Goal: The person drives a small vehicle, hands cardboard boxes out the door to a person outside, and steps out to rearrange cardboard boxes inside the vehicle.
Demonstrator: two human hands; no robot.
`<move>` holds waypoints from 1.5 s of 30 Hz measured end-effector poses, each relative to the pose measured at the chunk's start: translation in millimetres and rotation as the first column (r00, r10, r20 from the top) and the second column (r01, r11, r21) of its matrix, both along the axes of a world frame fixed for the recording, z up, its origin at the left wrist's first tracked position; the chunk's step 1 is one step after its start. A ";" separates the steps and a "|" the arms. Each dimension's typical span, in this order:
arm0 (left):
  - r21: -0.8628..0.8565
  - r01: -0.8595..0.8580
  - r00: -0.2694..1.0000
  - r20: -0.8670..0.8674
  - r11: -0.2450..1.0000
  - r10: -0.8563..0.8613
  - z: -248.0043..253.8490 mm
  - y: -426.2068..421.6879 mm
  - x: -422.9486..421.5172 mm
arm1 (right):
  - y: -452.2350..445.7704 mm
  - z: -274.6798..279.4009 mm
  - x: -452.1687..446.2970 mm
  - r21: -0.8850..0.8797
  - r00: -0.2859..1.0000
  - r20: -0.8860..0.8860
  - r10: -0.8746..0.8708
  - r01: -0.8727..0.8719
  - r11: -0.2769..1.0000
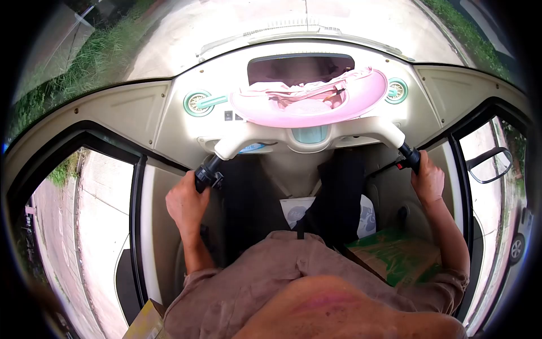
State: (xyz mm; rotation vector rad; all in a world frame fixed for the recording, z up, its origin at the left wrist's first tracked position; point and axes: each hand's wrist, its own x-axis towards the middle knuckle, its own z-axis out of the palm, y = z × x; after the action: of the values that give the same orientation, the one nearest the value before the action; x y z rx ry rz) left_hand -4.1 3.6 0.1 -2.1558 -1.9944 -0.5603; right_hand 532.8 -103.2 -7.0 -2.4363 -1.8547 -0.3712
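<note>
My left hand [188, 201] is wrapped round the black left grip [207, 174] of a white handlebar [244, 139]. On the other side my right hand [429, 179] closes round the black right grip [412, 159], beside a small red switch [401, 166]. Both hands are at about the same height, with the handlebar nearly level between them. A pink visor hat [316, 114] lies on the dashboard just above the middle of the handlebar and hides part of the panel. My fingertips are partly hidden behind the grips.
Green-rimmed air vents [197, 103] flank a dark display [302, 68]. A green-and-brown bag [395, 257] lies by my right side, and a white printed bag [293, 212] is between my legs. Outside are a pale road [226, 22], grass [107, 62], a side mirror [490, 165] and a parked car [518, 243].
</note>
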 end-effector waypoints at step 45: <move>-0.001 0.058 0.996 -0.064 0.998 -0.058 -0.6 1.7 -4.1 | -3.4 7.6 0.2 -0.034 0.998 -0.048 0.038 -0.039 0.999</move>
State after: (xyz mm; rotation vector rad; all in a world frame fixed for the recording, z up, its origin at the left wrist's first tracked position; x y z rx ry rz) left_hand -8.2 5.3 -0.5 -2.2080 -1.9044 -0.4929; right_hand 532.9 -106.6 0.6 -2.4053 -1.9017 -0.2780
